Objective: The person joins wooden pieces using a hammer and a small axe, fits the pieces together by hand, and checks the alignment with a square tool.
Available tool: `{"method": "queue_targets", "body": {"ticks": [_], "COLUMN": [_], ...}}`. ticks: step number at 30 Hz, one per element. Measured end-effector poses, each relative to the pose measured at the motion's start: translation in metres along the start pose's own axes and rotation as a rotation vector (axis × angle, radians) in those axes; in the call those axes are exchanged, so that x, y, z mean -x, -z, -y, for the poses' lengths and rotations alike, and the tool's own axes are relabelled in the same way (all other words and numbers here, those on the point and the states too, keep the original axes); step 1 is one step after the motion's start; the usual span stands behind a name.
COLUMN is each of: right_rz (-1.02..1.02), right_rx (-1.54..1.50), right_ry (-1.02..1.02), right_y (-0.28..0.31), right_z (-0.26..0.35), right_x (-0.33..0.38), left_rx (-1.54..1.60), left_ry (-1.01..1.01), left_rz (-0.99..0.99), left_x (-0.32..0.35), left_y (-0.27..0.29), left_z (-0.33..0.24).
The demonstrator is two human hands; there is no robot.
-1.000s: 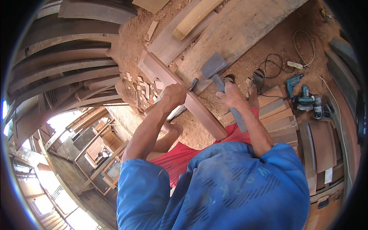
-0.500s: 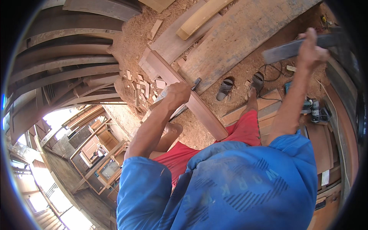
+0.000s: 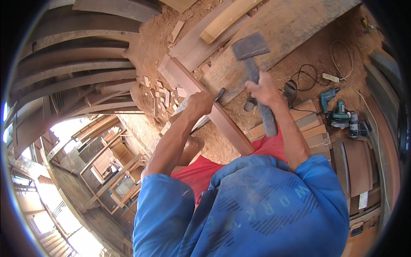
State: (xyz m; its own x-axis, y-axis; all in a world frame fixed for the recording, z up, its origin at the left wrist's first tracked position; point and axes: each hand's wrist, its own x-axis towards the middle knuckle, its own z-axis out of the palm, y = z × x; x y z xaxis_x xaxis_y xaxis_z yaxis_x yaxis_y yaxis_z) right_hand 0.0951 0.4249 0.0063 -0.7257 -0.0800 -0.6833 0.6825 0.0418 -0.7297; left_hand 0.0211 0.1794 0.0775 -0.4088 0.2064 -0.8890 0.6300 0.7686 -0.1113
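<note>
A dark mallet with a blocky head and thick handle is in my right hand, whose fingers wrap the handle. It is raised to the right of a long reddish-brown wooden beam. My left hand is closed low over the beam's middle. The fingers hide what it grips. A dark rod-like end sticks out just right of that hand, and a narrow dark strip shows below it. The beam slants from upper left to between my legs in red shorts.
Wood offcuts and shavings lie left of the beam. A wide plank rests beyond it. On the right are a teal drill, another power tool, cords and stacked boards. Curved timbers line the left.
My right hand has swung the mallet from the far right inward to the left, nearer the beam. My left hand stays closed in the same place over the beam.
</note>
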Motion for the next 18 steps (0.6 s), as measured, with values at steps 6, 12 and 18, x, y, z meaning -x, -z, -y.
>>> {"method": "queue_targets", "body": {"ticks": [6, 12, 18], "right_rz": [-0.244, -0.365, -0.332], "right_rx": [-0.261, -0.254, -0.166], "right_ry": [0.139, 0.157, 0.161], "right_y": [0.031, 0.054, 0.079], "right_z": [-0.006, -0.027, -0.074], "right_x": [0.010, 0.005, -0.021], "left_rx": [0.013, 0.013, 0.099], "left_ry": [0.019, -0.037, 0.342], "left_rz": [0.018, -0.534, -0.257], "left_x": [-0.001, -0.003, -0.023], "left_y": [0.006, -0.059, -0.041], "left_z": [-0.002, 0.006, -0.028]}}
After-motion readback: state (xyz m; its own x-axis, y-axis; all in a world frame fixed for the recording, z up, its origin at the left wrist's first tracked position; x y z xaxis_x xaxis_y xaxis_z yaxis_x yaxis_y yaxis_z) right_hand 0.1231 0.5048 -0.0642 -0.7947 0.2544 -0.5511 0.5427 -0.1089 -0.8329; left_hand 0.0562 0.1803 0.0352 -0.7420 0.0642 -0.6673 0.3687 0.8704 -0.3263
